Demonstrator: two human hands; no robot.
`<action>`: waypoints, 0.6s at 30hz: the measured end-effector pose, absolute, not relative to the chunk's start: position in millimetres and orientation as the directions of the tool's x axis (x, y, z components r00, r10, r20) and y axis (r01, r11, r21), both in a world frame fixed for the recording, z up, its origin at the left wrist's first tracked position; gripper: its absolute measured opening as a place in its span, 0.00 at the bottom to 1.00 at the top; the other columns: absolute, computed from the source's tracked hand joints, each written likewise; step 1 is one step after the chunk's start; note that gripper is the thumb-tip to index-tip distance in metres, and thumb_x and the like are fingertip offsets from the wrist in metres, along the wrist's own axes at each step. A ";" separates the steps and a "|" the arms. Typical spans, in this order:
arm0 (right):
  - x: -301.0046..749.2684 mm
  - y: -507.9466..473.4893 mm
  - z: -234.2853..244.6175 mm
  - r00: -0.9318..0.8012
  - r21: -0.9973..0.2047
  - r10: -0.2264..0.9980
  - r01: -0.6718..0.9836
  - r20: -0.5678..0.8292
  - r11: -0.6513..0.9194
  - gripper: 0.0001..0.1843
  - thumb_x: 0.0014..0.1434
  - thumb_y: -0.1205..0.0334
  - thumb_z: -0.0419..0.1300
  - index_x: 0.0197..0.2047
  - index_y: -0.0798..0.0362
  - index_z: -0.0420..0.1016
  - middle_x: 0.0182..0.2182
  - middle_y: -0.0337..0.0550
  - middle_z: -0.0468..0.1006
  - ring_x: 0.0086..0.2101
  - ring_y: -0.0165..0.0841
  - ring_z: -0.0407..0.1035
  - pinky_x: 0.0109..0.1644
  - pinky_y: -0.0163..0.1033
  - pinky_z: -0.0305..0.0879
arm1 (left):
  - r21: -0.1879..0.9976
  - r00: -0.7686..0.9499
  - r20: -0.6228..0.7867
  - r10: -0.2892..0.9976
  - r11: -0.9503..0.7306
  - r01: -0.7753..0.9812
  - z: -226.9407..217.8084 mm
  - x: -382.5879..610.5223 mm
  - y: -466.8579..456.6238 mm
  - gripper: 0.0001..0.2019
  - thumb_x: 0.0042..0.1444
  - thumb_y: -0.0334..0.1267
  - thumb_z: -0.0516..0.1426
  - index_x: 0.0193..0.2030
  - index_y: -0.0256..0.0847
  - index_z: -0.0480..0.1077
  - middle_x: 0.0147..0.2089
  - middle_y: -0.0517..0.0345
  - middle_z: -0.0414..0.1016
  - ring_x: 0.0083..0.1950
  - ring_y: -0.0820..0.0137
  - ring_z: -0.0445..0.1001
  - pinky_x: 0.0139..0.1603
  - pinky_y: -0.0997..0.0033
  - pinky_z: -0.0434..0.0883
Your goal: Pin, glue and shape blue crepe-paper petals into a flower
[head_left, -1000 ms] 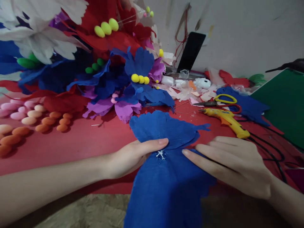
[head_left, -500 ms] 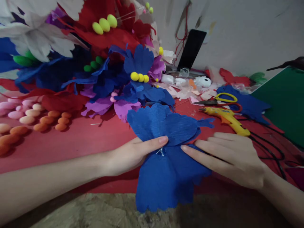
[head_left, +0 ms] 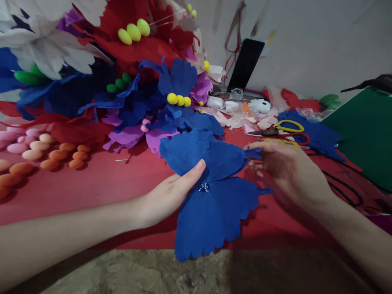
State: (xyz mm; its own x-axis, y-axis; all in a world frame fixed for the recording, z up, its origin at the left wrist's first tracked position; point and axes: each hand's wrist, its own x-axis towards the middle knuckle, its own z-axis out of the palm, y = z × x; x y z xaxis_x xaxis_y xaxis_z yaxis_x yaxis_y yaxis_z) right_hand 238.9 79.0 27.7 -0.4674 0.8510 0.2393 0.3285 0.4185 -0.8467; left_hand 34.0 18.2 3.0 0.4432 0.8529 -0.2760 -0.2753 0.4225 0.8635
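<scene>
A blue crepe-paper butterfly (head_left: pixel 211 208), with scalloped wing edges and narrow tails, spreads over the front of the table. Shiny clear glue shows at its middle. My left hand (head_left: pixel 165 198) grips it from the left side, thumb on top of the upper wing and the other fingers hidden beneath. At the right, my right hand (head_left: pixel 281 167) has its fingers around the tail tip of the upper wing; they are slightly blurred. Just behind that hand a yellow glue gun (head_left: pixel 286 142) is mostly covered.
Scissors (head_left: pixel 280 130) with yellow and red handles lie beyond my right hand. Paper butterflies (head_left: pixel 128 49) in several colours are piled at the back left, near orange egg-shaped pieces (head_left: pixel 58 155). A dark phone (head_left: pixel 246 64) leans on the wall. A green board (head_left: pixel 364 130) and black cable (head_left: pixel 346 188) are at right.
My right hand has moved up and away from the lower wing to the upper wing's tail, now covering most of the glue gun. The butterfly has shifted slightly left and up.
</scene>
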 end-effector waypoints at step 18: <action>215.8 48.6 41.4 -0.344 -0.813 0.750 0.079 -0.565 -0.577 0.15 0.32 0.62 0.68 0.28 0.57 0.75 0.27 0.42 0.75 0.27 0.31 0.71 0.32 0.33 0.70 | 0.929 0.378 -0.336 0.863 0.369 -0.016 13.6 37.0 15.4 0.16 0.48 0.47 0.56 0.19 0.38 0.74 0.21 0.61 0.75 0.25 0.73 0.71 0.29 0.78 0.68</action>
